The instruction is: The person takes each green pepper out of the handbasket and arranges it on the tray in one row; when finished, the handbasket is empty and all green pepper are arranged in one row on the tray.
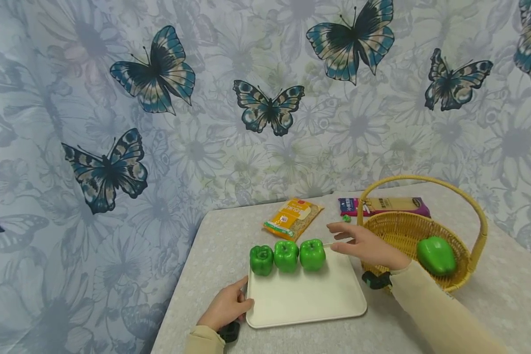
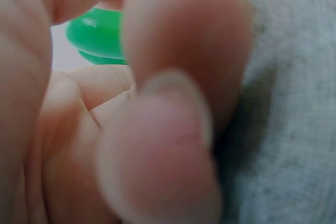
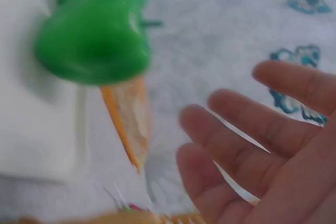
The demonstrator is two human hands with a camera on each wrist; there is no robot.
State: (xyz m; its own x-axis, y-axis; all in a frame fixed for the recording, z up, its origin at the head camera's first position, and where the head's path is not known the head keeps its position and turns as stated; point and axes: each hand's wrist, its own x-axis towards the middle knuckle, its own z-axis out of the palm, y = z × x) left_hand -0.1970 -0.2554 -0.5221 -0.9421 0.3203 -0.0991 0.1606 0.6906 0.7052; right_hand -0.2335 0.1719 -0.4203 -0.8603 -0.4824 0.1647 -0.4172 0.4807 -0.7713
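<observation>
A cream rectangular tray (image 1: 307, 297) lies on the table, with three green bell peppers in a row along its far side: the left one (image 1: 261, 260), the middle one (image 1: 286, 256) and the right one (image 1: 312, 254). My left hand (image 1: 226, 306) holds the tray's left edge, thumb at the rim; its curled fingers (image 2: 157, 161) fill the left wrist view. Above the tray's far right corner hovers my right hand (image 1: 367, 246), fingers spread and holding nothing. It is apart from the nearest pepper (image 3: 94, 40). A fourth green pepper (image 1: 436, 255) sits inside the wicker basket (image 1: 398, 221).
Behind the peppers lies an orange food packet (image 1: 294, 219). A long purple packet (image 1: 385, 206) rests behind the basket, with a small green piece (image 1: 346, 218) near its left end. The basket's tall handle (image 1: 425, 179) arches up. Butterfly-patterned cloth (image 1: 212, 162) hangs behind the table.
</observation>
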